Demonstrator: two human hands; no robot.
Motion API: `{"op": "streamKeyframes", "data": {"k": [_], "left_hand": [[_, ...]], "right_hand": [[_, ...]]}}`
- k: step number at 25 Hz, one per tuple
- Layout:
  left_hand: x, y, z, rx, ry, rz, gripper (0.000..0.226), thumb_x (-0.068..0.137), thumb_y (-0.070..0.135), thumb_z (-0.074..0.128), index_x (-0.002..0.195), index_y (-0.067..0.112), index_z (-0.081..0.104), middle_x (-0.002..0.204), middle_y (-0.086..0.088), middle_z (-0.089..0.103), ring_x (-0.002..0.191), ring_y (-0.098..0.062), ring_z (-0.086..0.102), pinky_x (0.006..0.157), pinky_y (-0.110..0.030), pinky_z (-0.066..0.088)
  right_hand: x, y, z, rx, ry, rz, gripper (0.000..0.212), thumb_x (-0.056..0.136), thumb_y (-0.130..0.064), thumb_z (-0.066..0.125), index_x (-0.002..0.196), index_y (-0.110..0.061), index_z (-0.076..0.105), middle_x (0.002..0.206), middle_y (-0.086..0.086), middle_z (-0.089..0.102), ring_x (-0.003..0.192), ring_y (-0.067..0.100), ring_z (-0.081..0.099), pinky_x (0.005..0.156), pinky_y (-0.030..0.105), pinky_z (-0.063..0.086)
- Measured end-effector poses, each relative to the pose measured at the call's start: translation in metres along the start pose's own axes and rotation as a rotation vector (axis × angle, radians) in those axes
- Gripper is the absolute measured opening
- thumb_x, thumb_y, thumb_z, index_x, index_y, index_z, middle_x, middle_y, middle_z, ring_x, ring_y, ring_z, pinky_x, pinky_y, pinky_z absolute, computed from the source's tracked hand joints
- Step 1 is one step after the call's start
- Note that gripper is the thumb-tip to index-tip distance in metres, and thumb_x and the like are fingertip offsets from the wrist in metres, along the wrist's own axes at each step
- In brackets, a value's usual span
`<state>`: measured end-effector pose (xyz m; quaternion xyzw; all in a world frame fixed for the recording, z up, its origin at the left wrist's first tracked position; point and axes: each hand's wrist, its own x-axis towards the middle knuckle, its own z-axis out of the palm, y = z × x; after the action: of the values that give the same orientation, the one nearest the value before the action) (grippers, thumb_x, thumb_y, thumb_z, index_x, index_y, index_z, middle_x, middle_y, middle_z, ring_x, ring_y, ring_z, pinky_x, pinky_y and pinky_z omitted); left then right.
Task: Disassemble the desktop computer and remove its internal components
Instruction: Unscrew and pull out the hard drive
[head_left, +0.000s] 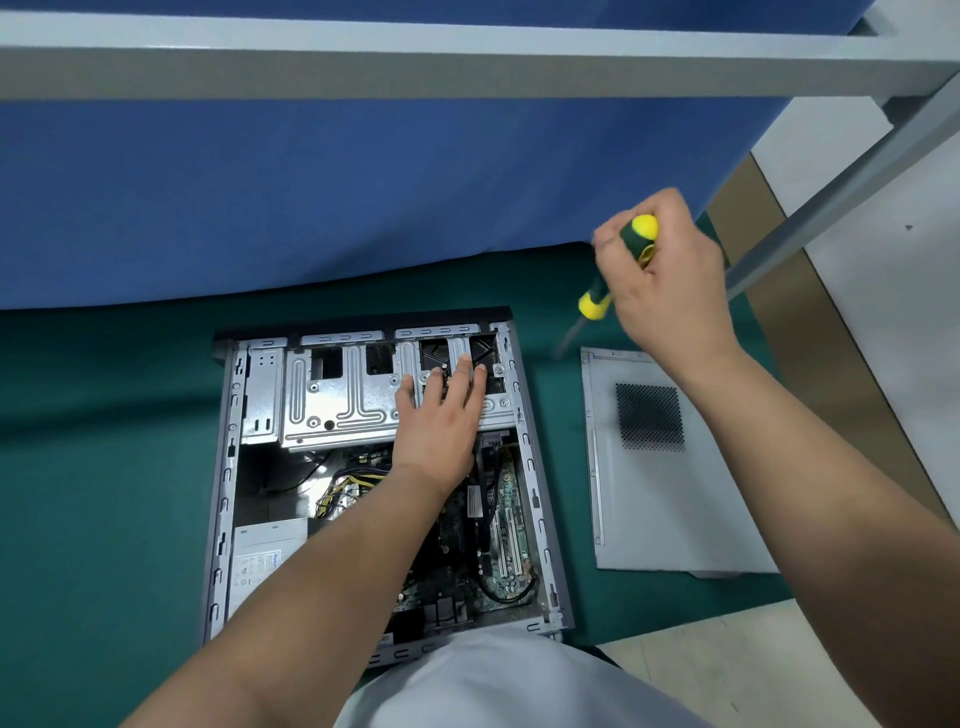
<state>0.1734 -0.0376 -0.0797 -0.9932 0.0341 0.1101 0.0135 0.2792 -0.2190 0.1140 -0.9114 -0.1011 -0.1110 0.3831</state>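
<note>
Item: desktop computer (384, 467), lying on its side on the green mat (104, 467), open face up so I can reach inside; all positions below are taken from it.

Left hand (441, 410): flat on the drive cage (343, 395) at the far end, fingers (464, 371) straight and spread, likely bracing it.

Right hand (665, 280): raised beyond the far right corner, fingers clenched round the screwdriver (618, 265), tip angled down toward the case, ready for a screw, I judge.

Side panel (670, 467): flat just to the right, set aside.
</note>
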Motion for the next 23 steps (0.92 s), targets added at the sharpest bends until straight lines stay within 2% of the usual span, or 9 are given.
{"op": "streamKeyframes", "data": {"k": [2, 4, 6, 8, 10, 14, 17, 20, 23], "left_hand": [[0.0, 0.0, 0.0, 0.0, -0.002, 0.0, 0.102, 0.088, 0.03, 0.067, 0.162, 0.017, -0.002, 0.17, -0.008, 0.004, 0.15, -0.038, 0.022, 0.116, -0.064, 0.018], [0.001, 0.0, 0.001, 0.0, 0.005, 0.003, 0.1, 0.089, 0.031, 0.066, 0.162, 0.017, -0.001, 0.17, -0.008, 0.004, 0.15, -0.038, 0.022, 0.116, -0.064, 0.017], [0.001, 0.001, 0.001, 0.005, 0.012, 0.003, 0.1, 0.089, 0.032, 0.066, 0.163, 0.016, 0.0, 0.171, -0.009, 0.005, 0.15, -0.037, 0.023, 0.116, -0.064, 0.017], [0.0, 0.0, 0.002, 0.014, 0.019, 0.002, 0.101, 0.089, 0.033, 0.066, 0.163, 0.016, 0.0, 0.171, -0.009, 0.006, 0.15, -0.037, 0.024, 0.116, -0.064, 0.018], [0.0, 0.0, 0.003, 0.019, 0.024, 0.003, 0.1, 0.089, 0.033, 0.066, 0.163, 0.016, 0.001, 0.171, -0.009, 0.007, 0.149, -0.037, 0.025, 0.116, -0.064, 0.019], [0.001, 0.0, 0.004, 0.022, 0.03, 0.005, 0.1, 0.088, 0.034, 0.066, 0.163, 0.015, 0.002, 0.17, -0.009, 0.008, 0.149, -0.037, 0.026, 0.115, -0.065, 0.021], [0.001, 0.0, 0.004, 0.022, 0.027, 0.009, 0.102, 0.088, 0.036, 0.067, 0.163, 0.015, 0.002, 0.17, -0.009, 0.009, 0.148, -0.037, 0.026, 0.115, -0.065, 0.021], [0.0, 0.0, 0.004, 0.024, 0.032, 0.008, 0.102, 0.087, 0.034, 0.066, 0.163, 0.015, 0.001, 0.17, -0.009, 0.008, 0.147, -0.037, 0.025, 0.114, -0.064, 0.02], [0.0, 0.0, 0.003, 0.022, 0.03, 0.006, 0.102, 0.087, 0.033, 0.066, 0.163, 0.015, 0.001, 0.17, -0.009, 0.007, 0.148, -0.037, 0.025, 0.114, -0.064, 0.02]], "right_hand": [[-0.002, 0.003, 0.014, 0.058, -0.134, -0.01, 0.007, 0.086, -0.024, 0.057, 0.092, -0.023, 0.053, 0.083, -0.008, 0.069, 0.068, 0.01, 0.06, 0.062, 0.024, 0.047], [-0.01, 0.014, 0.037, -0.065, -0.332, -0.065, 0.012, 0.084, -0.014, 0.059, 0.094, -0.021, 0.061, 0.088, -0.004, 0.065, 0.078, 0.013, 0.058, 0.075, 0.032, 0.049], [-0.02, 0.03, 0.063, -0.24, -0.536, -0.065, 0.014, 0.09, -0.017, 0.062, 0.1, -0.022, 0.07, 0.098, 0.003, 0.063, 0.09, 0.023, 0.061, 0.085, 0.037, 0.051], [-0.03, 0.041, 0.083, -0.38, -0.653, -0.028, 0.013, 0.094, -0.03, 0.063, 0.104, -0.029, 0.072, 0.104, 0.003, 0.06, 0.095, 0.028, 0.062, 0.086, 0.039, 0.054], [-0.038, 0.049, 0.098, -0.49, -0.679, -0.028, 0.015, 0.096, -0.035, 0.061, 0.108, -0.032, 0.07, 0.109, 0.001, 0.057, 0.097, 0.031, 0.064, 0.082, 0.04, 0.055], [-0.042, 0.052, 0.116, -0.667, -0.597, -0.104, 0.018, 0.098, -0.034, 0.056, 0.109, -0.028, 0.069, 0.113, 0.004, 0.056, 0.088, 0.036, 0.067, 0.069, 0.039, 0.052], [-0.041, 0.049, 0.123, -0.786, -0.585, -0.158, 0.018, 0.098, -0.031, 0.057, 0.107, -0.023, 0.069, 0.115, 0.006, 0.056, 0.083, 0.038, 0.069, 0.059, 0.035, 0.043], [-0.04, 0.048, 0.127, -0.857, -0.593, -0.204, 0.015, 0.097, -0.024, 0.058, 0.104, -0.02, 0.069, 0.116, 0.005, 0.056, 0.08, 0.036, 0.069, 0.055, 0.034, 0.035], [-0.037, 0.047, 0.128, -0.867, -0.623, -0.24, 0.017, 0.096, -0.025, 0.057, 0.103, -0.016, 0.07, 0.114, 0.007, 0.058, 0.081, 0.037, 0.069, 0.056, 0.035, 0.035]]}}
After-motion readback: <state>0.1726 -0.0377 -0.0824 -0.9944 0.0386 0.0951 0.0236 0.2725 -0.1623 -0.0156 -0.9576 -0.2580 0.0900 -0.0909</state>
